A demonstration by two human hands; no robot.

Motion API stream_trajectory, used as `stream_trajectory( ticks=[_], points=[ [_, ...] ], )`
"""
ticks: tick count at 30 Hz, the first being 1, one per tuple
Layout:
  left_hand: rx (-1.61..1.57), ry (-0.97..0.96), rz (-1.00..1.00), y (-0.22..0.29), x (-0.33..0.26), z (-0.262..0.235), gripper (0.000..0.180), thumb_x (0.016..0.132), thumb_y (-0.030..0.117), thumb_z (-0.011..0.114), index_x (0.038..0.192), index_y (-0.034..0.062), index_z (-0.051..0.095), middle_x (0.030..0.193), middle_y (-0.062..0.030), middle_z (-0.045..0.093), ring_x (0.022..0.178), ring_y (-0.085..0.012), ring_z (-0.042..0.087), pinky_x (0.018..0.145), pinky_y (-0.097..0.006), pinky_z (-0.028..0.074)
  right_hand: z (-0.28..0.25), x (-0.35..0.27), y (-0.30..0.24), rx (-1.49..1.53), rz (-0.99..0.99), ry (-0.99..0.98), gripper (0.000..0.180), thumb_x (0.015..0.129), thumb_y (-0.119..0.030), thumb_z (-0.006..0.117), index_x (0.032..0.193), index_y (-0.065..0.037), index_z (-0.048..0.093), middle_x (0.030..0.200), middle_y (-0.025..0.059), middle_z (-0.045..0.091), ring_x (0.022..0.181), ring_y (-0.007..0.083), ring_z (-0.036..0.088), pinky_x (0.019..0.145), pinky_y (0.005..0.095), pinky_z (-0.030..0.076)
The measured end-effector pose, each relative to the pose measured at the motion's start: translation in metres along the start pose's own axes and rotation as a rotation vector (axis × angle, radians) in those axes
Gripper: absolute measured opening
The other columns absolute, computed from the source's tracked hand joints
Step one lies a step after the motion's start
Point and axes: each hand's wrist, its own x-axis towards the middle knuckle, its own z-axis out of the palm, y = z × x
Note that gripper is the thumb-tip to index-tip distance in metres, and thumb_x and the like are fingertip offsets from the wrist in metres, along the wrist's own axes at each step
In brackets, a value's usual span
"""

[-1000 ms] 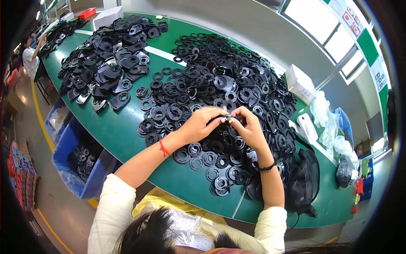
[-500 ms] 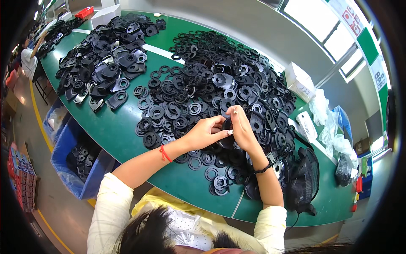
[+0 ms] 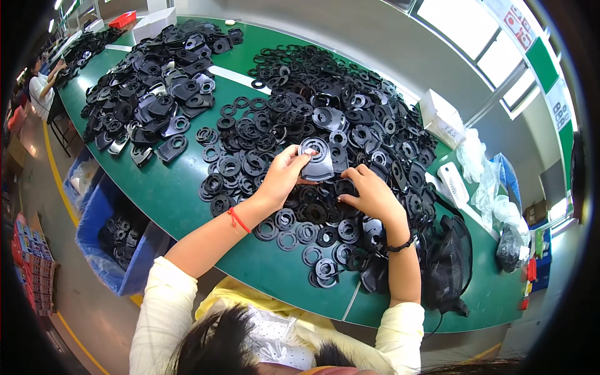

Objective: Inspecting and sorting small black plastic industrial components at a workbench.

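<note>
Head view is showing the left hand [image 3: 284,178] pinching a flat black plate [image 3: 317,159], tilted up-right. The right hand [image 3: 370,195] (fingers narrow) is touching black rings [image 3: 315,212] just below on the green bench [image 3: 181,200].

Green table [image 3: 187,206]: heaps of black rings [image 3: 294,125], black plates [image 3: 150,106], white boxes [image 3: 440,115].

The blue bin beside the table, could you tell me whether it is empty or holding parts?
Holding parts: black rings lie inside the blue bin, well below its rim.
</note>
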Motion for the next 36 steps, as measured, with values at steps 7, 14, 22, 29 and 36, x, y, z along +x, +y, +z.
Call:
stream_trajectory(
  ticks=[7,14,22,29,36],
  points=[
    [0.047,-0.032,-0.025,0.001,-0.001,0.0,0.022,0.097,0.021,0.042,0.107,0.0053,0.054,0.104,-0.0056,0.061,0.091,-0.0136,0.062,0.077,-0.032,0.054,-0.016,0.006,0.0,0.218,0.085,0.026,0.028,0.069,-0.014,0.075,0.08,-0.003,0.051,0.081,0.0091,0.053,0.074,0.0243,0.054,0.067,0.034,0.045],
    [0.131,-0.102,-0.029,-0.002,-0.003,0.004,0.022,0.097,0.02,0.043,0.111,0.0038,0.051,0.104,-0.0068,0.06,0.094,-0.0138,0.061,0.078,-0.032,0.054,-0.019,0.007,0.004,0.989,0.188,0.291,0.018,0.083,-0.007,0.067,0.086,-0.006,0.048,0.077,-0.0018,0.046,0.059,0.0043,0.047,0.05,0.0185,0.038],
    [0.079,-0.203,-0.006,-0.008,-0.007,0.01,0.022,0.098,0.021,0.045,0.109,0.0042,0.052,0.105,-0.0053,0.06,0.091,-0.0104,0.06,0.073,-0.028,0.054,-0.006,0.014,-0.028,1.239,0.116,0.355,0.039,0.086,0.0,0.06,0.124,-0.003,0.048,0.084,0.0005,0.047,0.066,0.0074,0.057,0.056,0.0198,0.05],
    [0.199,-0.126,0.105,-0.018,-0.001,0.001,0.021,0.099,0.021,0.043,0.105,0.0029,0.052,0.091,-0.0019,0.061,0.079,-0.0062,0.058,0.063,-0.022,0.049,0.005,0.016,-0.039,1.27,0.079,0.353,0.041,0.086,0.005,0.057,0.124,0.004,0.044,0.094,0.0057,0.047,0.082,0.0175,0.065,0.072,0.0285,0.058],
    [0.153,-0.1,0.041,-0.01,-0.002,-0.001,0.03,0.1,0.027,0.036,0.107,0.0029,0.053,0.098,-0.007,0.062,0.085,-0.0125,0.062,0.071,-0.027,0.052,0.007,0.014,-0.038,1.007,0.104,0.41,0.04,0.081,0.003,0.065,0.117,0.006,0.048,0.099,0.0105,0.055,0.08,0.0142,0.066,0.07,0.0237,0.055]
  ],
)
